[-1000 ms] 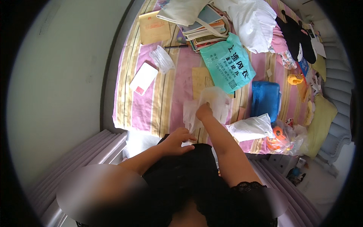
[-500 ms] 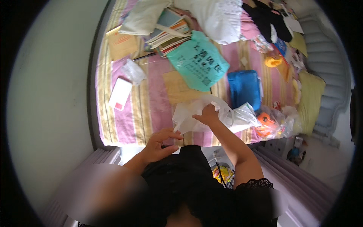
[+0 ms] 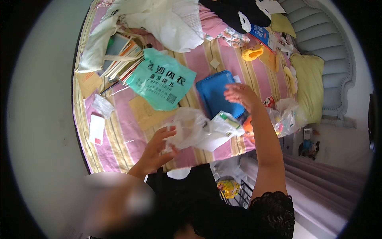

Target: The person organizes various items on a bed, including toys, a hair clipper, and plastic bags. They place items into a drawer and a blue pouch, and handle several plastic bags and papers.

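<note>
My left hand (image 3: pixel 156 148) is at the near edge of the bed, fingers and thumb apart, against the near-left side of a crumpled translucent white plastic bag (image 3: pixel 190 126). My right hand (image 3: pixel 243 96) hovers over the right side of a flat blue rectangular case (image 3: pixel 217 92), its fingers stretched out and holding nothing. A white packet with green print (image 3: pixel 223 129) lies between the plastic bag and the case. Left of the case is a teal plastic bag (image 3: pixel 161 81) with black print, partly covering a brown envelope (image 3: pixel 145 113).
The striped bedspread (image 3: pixel 119 149) carries a white phone-shaped object (image 3: pixel 96 129), a small clear bag (image 3: pixel 102 106), a stack of books (image 3: pixel 123 59), and white clothing (image 3: pixel 167 24). A clear bag of orange things (image 3: pixel 284 119) sits at right, near a green pillow (image 3: pixel 310 89) and the grey headboard (image 3: pixel 318 38).
My right hand has left the translucent bag and moved right and away, over the blue case. My left hand stays by the bag. The view has shifted toward the right.
</note>
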